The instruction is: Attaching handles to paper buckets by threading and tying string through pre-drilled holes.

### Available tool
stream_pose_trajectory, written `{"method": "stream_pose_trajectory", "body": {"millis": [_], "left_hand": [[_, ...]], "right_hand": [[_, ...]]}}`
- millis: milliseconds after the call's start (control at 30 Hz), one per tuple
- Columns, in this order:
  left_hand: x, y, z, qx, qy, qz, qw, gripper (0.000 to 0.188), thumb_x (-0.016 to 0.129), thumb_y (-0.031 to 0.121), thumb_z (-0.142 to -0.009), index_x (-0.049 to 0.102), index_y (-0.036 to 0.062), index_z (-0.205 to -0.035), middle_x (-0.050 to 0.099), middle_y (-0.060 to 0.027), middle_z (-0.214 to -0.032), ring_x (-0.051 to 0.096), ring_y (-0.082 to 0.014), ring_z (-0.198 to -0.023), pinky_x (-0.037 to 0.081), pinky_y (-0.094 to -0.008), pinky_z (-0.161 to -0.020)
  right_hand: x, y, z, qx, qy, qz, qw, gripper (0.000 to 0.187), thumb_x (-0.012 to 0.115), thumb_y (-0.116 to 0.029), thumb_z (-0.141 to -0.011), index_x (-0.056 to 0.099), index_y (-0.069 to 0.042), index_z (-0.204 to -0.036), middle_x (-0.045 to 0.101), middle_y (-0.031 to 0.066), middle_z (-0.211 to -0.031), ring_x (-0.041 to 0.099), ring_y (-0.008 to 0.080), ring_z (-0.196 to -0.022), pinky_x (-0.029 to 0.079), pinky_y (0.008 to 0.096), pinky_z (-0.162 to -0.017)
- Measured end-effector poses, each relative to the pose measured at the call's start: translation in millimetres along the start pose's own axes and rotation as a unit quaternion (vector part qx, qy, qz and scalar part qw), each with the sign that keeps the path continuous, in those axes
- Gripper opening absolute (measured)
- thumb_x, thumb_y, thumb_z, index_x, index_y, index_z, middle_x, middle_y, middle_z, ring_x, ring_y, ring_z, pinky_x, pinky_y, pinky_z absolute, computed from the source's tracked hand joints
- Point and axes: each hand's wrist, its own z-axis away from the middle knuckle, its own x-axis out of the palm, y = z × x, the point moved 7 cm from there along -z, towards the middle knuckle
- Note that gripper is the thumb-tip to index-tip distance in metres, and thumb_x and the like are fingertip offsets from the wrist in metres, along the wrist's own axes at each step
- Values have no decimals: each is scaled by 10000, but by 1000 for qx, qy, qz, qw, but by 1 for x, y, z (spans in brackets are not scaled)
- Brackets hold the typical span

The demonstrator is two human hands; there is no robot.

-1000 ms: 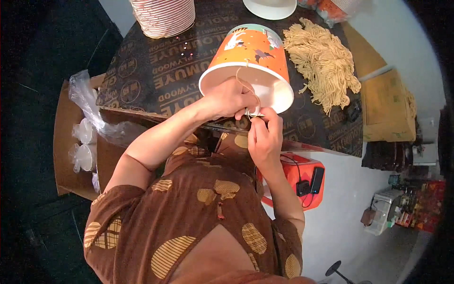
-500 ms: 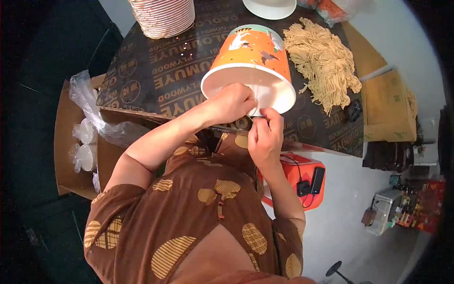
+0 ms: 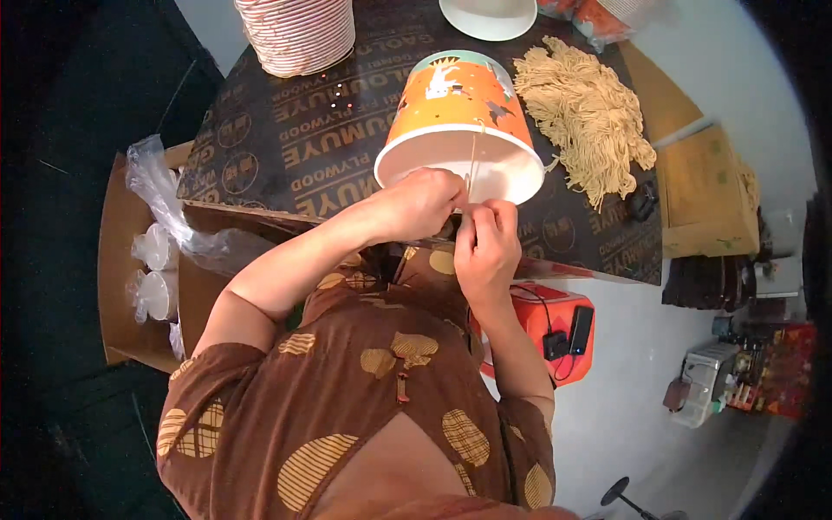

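An orange paper bucket (image 3: 464, 95) with white animal figures lies tipped on the table, its white-rimmed mouth towards me. A thin pale string (image 3: 474, 156) runs from its near rim, across the opening, down to my fingers. My left hand (image 3: 423, 204) is closed in front of the mouth, with fingertips pinching the string. Close against it, my right hand (image 3: 487, 247) is also closed in a pinch on the string. The string's end is hidden among the fingers. A loose heap of tan strings (image 3: 585, 117) lies to the right of the bucket.
A tall stack of nested paper buckets (image 3: 295, 35) stands at the far left of the dark printed table (image 3: 251, 113). A white bowl-shaped container (image 3: 490, 19) sits at the back. Left below is an open carton (image 3: 117, 260) with wrapped cups; an orange stool (image 3: 537, 329) stands below right.
Both hands have drawn slightly down and away from the bucket's mouth, and the string now shows stretched from the rim. The bucket has shifted and turned slightly.
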Motion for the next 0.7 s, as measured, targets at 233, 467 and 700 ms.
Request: {"method": "stream_pose_trajectory", "body": {"millis": [233,467,700], "left_hand": [[-2,-4,1,1,14,27,1000,102,533,-8,-797,628,1,-834,638,-161,-725,641,-273,-694,489,-378,-622],[-1,-9,-2,-6,29,37,999,129,532,-27,-784,645,5,-838,649,-143,-718,639,-237,-680,490,-373,-608],[-2,-5,-2,-40,26,60,997,162,506,-45,-790,645,-5,-862,637,-126,-686,612,-196,-604,485,-357,-556]], "right_hand": [[-3,-3,-3,-19,7,-5,1000,176,631,4,-780,576,-21,-945,568,140,-885,615,332,-692,500,403,-583],[1,-3,-7,58,-36,-4,998,218,625,-85,-841,543,-22,-1033,621,161,-692,646,334,-617,505,418,-539],[14,-6,-6,45,-98,138,985,174,613,-190,-871,534,-43,-917,597,139,-568,626,325,-511,489,417,-467]]}}
